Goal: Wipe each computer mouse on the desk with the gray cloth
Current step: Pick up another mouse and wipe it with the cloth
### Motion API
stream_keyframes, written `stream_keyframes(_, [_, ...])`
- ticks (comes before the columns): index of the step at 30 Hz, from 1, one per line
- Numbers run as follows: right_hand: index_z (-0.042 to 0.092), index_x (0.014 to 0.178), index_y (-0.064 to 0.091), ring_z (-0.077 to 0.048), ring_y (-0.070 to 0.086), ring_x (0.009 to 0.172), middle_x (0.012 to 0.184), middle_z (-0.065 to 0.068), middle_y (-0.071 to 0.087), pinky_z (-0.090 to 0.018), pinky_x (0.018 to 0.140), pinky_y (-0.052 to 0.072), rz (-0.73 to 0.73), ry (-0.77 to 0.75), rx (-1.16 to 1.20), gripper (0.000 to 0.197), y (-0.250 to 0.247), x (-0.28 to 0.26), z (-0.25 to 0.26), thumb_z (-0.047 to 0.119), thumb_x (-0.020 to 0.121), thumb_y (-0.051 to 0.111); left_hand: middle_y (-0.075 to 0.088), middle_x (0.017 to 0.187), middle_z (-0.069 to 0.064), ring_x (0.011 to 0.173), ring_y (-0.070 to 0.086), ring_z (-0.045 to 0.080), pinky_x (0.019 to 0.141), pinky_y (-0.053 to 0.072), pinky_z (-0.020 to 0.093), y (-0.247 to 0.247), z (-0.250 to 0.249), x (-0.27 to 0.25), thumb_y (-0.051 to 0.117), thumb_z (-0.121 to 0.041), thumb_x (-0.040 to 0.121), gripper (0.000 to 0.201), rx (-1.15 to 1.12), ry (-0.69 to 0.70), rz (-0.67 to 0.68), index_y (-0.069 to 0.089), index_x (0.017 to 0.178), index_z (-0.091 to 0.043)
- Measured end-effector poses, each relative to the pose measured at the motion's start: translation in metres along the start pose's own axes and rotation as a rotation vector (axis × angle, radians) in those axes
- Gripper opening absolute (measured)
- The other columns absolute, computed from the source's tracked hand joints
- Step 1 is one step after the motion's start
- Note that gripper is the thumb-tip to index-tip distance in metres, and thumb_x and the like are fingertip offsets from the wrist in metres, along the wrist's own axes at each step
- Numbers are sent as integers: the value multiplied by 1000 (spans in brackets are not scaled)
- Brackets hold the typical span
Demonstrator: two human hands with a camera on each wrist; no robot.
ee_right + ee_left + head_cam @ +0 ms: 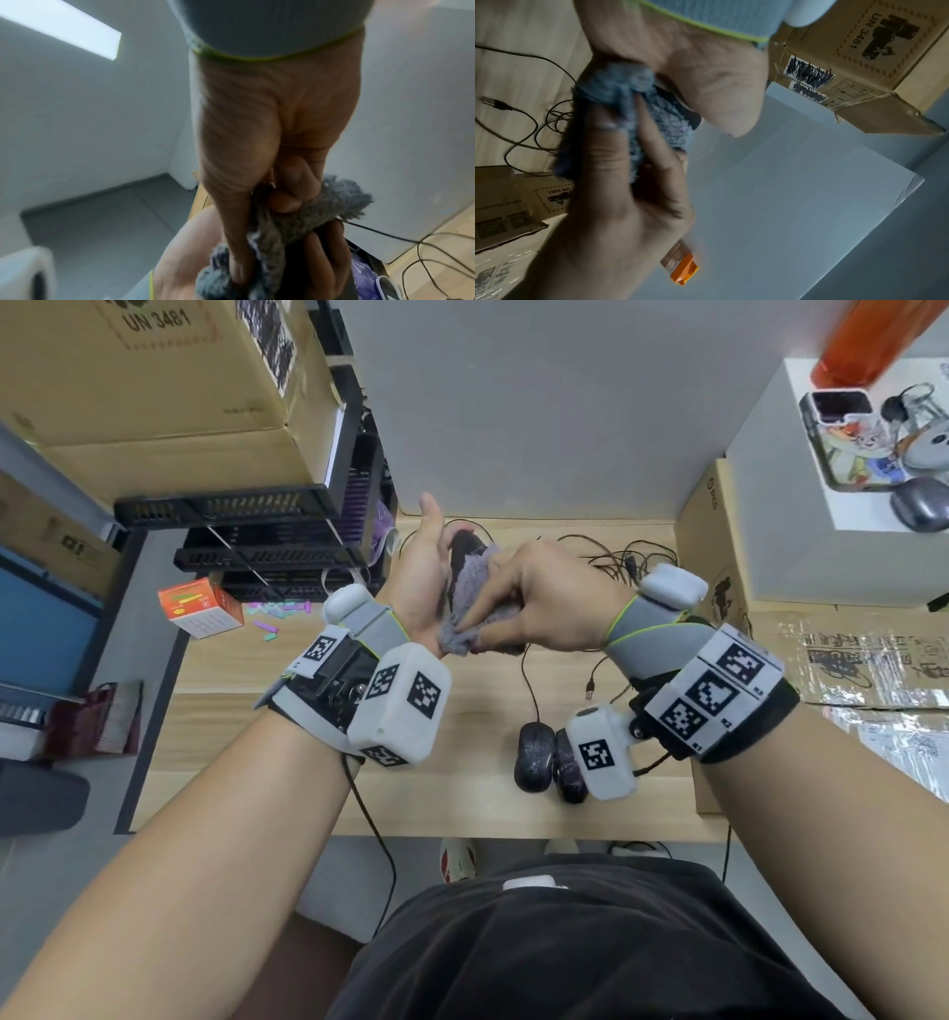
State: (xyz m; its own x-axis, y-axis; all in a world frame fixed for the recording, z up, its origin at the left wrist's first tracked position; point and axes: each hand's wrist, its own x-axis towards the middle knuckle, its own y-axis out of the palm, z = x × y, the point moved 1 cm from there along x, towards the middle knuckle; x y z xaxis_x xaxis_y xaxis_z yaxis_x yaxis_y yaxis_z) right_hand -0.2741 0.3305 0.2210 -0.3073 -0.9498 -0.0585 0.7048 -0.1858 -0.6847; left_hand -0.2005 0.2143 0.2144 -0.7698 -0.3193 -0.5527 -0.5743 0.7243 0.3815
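My left hand (426, 567) holds a black mouse (462, 546) up above the wooden desk (257, 737), thumb raised and fingers wrapped behind it. Against the mouse's top my right hand (534, 598) pinches and presses the fluffy gray cloth (472, 603). In the left wrist view the cloth (654, 125) covers most of the mouse (693, 119), with my right hand (618, 203) over it. The right wrist view shows my right hand (257, 142) bunching the cloth (334, 203) into my left palm (185, 253). Two more black mice (534, 757) (567, 767) lie side by side near the front edge.
Tangled cables (626, 557) and a USB plug (589, 690) lie behind the mice. Black crates (257, 552) under cardboard boxes (154, 377) stand left, by a small orange box (200, 608). Right: a cardboard box (719, 557) and a white box (801, 505) with small items.
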Motion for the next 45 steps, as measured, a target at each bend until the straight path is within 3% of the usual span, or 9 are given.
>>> stream_keyframes(6, [41, 82, 66, -17, 60, 67, 79, 2, 58, -25, 62, 50, -534, 117, 154, 21, -12, 8, -9, 25, 77, 79, 62, 100, 6, 74, 57, 25, 70, 48, 40, -1, 3, 0, 2, -92, 79, 96, 142, -115, 116, 53, 128, -28])
stream_keyframes(11, [25, 81, 78, 1, 60, 64, 77, 7, 70, -19, 65, 46, -81, 34, 145, 10, -1, 1, 1, 20, 74, 82, 67, 107, 1, 69, 68, 28, 62, 54, 41, 0, 2, -3, 7, -87, 86, 89, 92, -63, 10, 54, 131, -26])
stream_keyframes(16, [23, 83, 75, -24, 65, 66, 71, 4, 67, -29, 57, 48, -484, 206, 157, 6, -19, 10, -5, 22, 77, 77, 60, 90, 5, 71, 56, 23, 73, 46, 44, 2, 3, -6, -4, -93, 77, 105, 212, -104, 80, 60, 129, -28])
stream_keyframes(18, [25, 86, 76, -16, 59, 67, 71, 8, 62, -23, 61, 43, -513, 189, 74, 9, -21, 12, -6, 26, 77, 77, 57, 85, 4, 73, 51, 23, 72, 48, 44, 0, 5, -4, -4, -93, 76, 105, 206, -104, 90, 65, 122, -29])
stream_keyframes(24, [28, 82, 78, -10, 62, 78, 81, 7, 71, -24, 73, 48, 21, -33, -47, 11, -1, 0, 13, 23, 73, 80, 69, 102, 10, 67, 71, 33, 56, 54, 41, -4, 6, -5, 16, -81, 92, 84, 61, -47, -1, 54, 134, -20])
stream_keyframes(31, [21, 91, 76, -19, 60, 76, 85, -6, 68, -23, 67, 44, -518, 206, 23, 15, -15, 13, -12, 31, 81, 75, 63, 79, 5, 63, 63, 23, 74, 49, 42, -3, 9, -7, 5, -90, 83, 96, 158, -93, 94, 61, 126, -26])
stream_keyframes(35, [29, 85, 76, -6, 58, 67, 77, 8, 65, -19, 67, 45, -235, 85, 73, 9, -7, 6, -1, 27, 78, 80, 56, 69, 3, 54, 51, 18, 64, 48, 32, 0, 11, -9, 5, -90, 83, 91, 142, -102, 93, 65, 90, -22])
stream_keyframes(38, [29, 78, 75, -26, 62, 64, 75, -5, 70, -28, 58, 50, -30, 44, 170, 11, -11, -1, 3, 22, 74, 83, 68, 80, 10, 52, 61, 25, 53, 52, 31, -2, 10, -11, 8, -86, 87, 86, 85, -106, 67, 60, 103, -19])
stream_keyframes(45, [36, 72, 64, -8, 55, 63, 72, 7, 63, -27, 66, 47, -543, 166, 214, 13, -5, 17, -26, 33, 76, 76, 51, 80, 8, 64, 50, 22, 62, 47, 32, 5, 15, -4, 3, -92, 80, 99, 227, -95, 112, 66, 117, -24])
